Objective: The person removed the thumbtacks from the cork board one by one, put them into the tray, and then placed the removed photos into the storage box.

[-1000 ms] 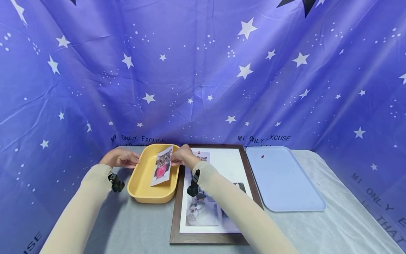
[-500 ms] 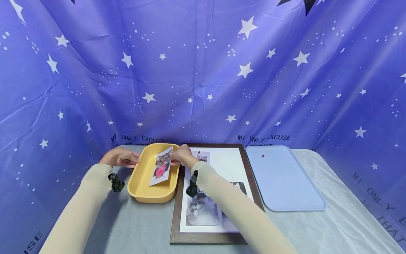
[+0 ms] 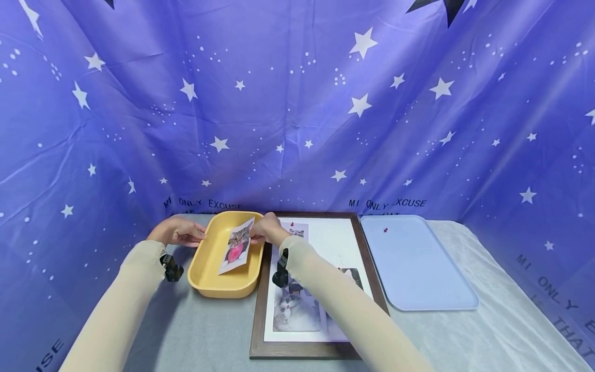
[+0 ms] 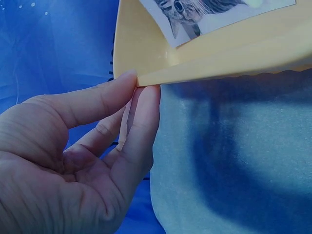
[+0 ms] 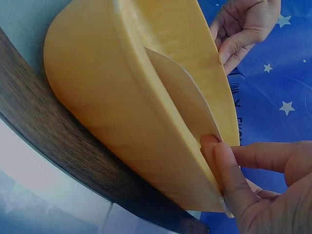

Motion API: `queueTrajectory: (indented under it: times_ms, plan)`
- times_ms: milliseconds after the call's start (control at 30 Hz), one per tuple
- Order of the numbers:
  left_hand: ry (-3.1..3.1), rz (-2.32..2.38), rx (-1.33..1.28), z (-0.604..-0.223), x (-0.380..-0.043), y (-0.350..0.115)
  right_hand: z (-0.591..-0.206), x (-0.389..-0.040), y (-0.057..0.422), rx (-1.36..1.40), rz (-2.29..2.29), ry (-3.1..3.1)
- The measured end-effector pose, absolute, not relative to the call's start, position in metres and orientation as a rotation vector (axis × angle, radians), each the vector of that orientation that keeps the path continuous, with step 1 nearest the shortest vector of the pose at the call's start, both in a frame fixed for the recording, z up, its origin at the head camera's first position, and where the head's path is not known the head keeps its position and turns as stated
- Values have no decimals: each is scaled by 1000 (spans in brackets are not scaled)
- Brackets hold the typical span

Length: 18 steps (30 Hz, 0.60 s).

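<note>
My left hand (image 3: 178, 231) pinches the left rim of a yellow plastic tray (image 3: 200, 276) between thumb and fingers, as the left wrist view shows up close. Over the tray's right side, my right hand (image 3: 268, 230) holds a photo (image 3: 236, 248) of a tabby cat with a pink round shape below its face. Thumb and fingertip pinch the photo's edge right by the tray's rim in the right wrist view, where its plain back (image 5: 183, 92) faces the camera. The photo slants, its lower end inside the tray.
A dark wooden frame (image 3: 257, 325) with a white board and several cat photos (image 3: 297, 312) lies right of the tray, partly under my right arm. A red pushpin (image 3: 292, 224) sits on its top photo. Farther right, a light blue tray (image 3: 423, 274) bears another red pushpin (image 3: 385, 230).
</note>
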<state>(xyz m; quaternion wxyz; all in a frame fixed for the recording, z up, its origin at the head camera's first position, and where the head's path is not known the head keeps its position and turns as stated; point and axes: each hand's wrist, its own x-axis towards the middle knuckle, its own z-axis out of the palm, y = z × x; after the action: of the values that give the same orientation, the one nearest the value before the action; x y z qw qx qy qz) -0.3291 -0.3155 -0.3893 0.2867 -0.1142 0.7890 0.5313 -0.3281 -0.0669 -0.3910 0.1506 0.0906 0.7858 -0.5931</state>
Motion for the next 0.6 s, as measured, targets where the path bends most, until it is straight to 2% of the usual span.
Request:
queueTrajectory:
  times_ms: [300,600]
  plan:
    - [2090,1431,-303,-391,-329,-315,-393,-336,-63,243,-1677,2178]
    - [2111,1427,-325,-389,-329,-315,-390,-329,-63,196,-1643,2236]
